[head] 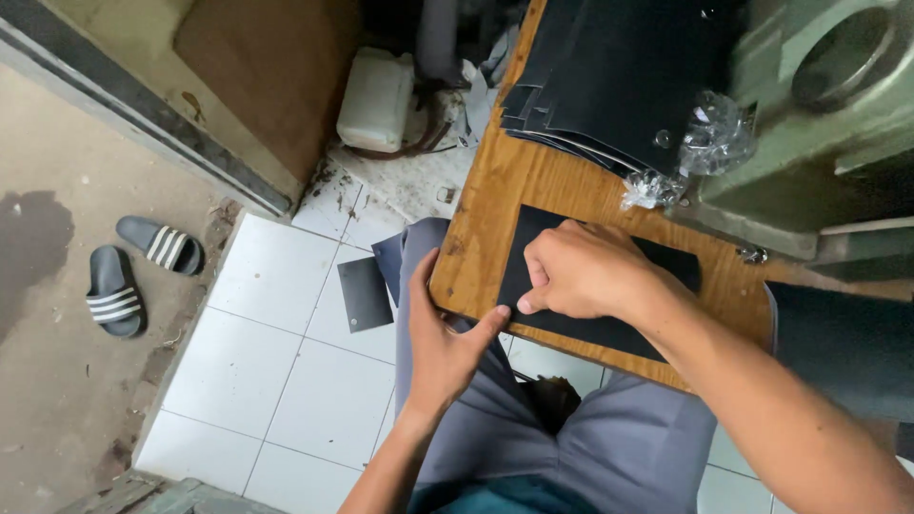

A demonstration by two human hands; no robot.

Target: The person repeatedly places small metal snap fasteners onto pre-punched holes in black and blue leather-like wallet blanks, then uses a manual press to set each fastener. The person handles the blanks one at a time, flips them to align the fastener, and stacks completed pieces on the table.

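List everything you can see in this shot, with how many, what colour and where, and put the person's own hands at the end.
black sheet: one, black, flat on the board's near edge
wooden board: one, brown, centre
stack of black sheets: one pile, black, far end of board
clear plastic wrap: crumpled, beside the stack
green machine: one, top right
white container: one, on floor, top centre
slippers: two, dark with white stripes, floor left
dark pieces: two, on white tiles
grey trousers: bottom centre
left hand: at the sheet's near corner
right hand: pressing on the sheet
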